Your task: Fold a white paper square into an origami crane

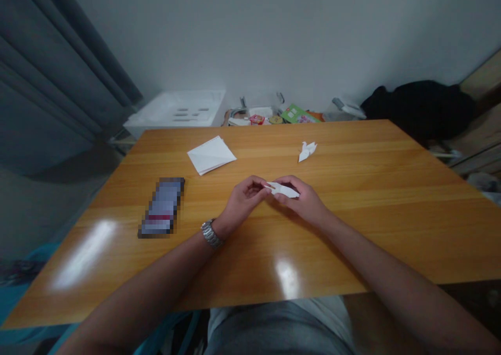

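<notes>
Both my hands meet over the middle of the wooden table (352, 229). My left hand (243, 201), with a metal watch (210, 234) on its wrist, pinches one end of a small folded white paper piece (285, 190). My right hand (303, 201) grips the same paper piece from the other side, fingers curled round it. A finished white paper crane (307, 151) lies on the table further back to the right. A stack of white paper sheets (211, 154) lies further back to the left.
A phone (162, 207) lies flat on the table to the left of my hands. Behind the table stand a white box (178, 110), small packets and clutter (274, 116), and a black bag (420, 107). A grey curtain (47, 83) hangs at the left.
</notes>
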### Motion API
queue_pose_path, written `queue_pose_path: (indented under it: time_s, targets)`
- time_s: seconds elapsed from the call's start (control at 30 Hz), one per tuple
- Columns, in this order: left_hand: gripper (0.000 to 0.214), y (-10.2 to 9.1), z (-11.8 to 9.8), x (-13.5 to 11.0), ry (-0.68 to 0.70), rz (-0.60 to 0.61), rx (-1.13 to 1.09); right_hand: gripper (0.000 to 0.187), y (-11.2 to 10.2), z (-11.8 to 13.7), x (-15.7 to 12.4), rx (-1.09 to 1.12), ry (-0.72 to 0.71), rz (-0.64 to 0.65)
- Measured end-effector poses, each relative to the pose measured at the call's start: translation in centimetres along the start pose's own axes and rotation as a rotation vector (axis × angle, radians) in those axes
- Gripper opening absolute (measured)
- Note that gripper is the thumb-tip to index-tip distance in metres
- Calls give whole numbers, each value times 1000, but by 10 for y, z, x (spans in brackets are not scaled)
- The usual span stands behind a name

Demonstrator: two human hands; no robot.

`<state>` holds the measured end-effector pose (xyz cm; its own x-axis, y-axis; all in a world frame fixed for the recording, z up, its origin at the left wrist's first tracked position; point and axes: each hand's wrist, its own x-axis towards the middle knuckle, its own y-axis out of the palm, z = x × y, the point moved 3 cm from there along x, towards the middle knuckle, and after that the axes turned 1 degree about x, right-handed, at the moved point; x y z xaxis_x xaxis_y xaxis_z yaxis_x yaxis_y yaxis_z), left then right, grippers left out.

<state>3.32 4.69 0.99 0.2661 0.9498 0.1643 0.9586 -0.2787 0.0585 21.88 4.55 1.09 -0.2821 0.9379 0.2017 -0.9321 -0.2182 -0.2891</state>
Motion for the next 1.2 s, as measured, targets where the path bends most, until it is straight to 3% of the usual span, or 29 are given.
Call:
queue_pose_path:
  time_s: [0.3,0.93,1.2]
  targets:
    - [27,-5,2,3,-12,-12,8,38,3,-2,1,217,107,110]
    - [23,-2,4,3,-8,41,-51,40,9,1,-3,230,217,219]
    - [23,-3,5,3,-45,-12,-48,41,9,-2,-4,217,219,217]
